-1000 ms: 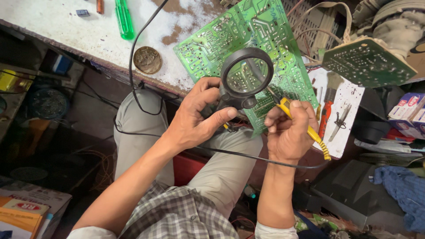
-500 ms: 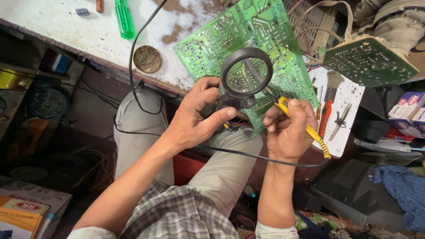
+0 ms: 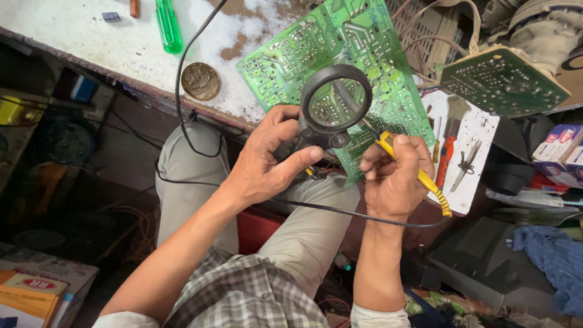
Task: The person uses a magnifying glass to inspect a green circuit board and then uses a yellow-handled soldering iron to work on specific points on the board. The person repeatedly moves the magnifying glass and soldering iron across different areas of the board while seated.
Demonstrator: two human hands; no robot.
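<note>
Left to right. Left hand (image 3: 267, 164) holds the magnifying glass (image 3: 335, 103) by its black handle: fingers (image 3: 282, 118) wrapped and clamped on it, thumb pressed along the lower side. The lens sits above the hand, over the middle of the green circuit board (image 3: 291, 58), and apart from it as far as the view shows.

The board lies tilted on the surface (image 3: 79, 30), long axis running from the near edge up toward the far right. Its lower corner overhangs the near edge above the person's lap.

Right hand (image 3: 392, 182) is just right of the lens, fingers (image 3: 405, 155) closed on the yellow soldering iron (image 3: 419, 176), pen grip. The iron's long axis runs from lower right, where the cord end juts out past the hand, up-left to the tip, which passes under the lens toward the board. Whether the tip touches the board can't be told; the lens rim hides it. The right hand is the nearer one to the work point, which lies up-left of its fingertips.

A black cable (image 3: 182, 109) loops from the surface's far edge down across the lap to the right hand. A round brown tin lid (image 3: 200, 81) sits near the near edge, left of the board; a green screwdriver (image 3: 167, 25) lies by the far edge.

Versus the earlier frames: almost no change. Both grips, the lens position and the iron angle match.
</note>
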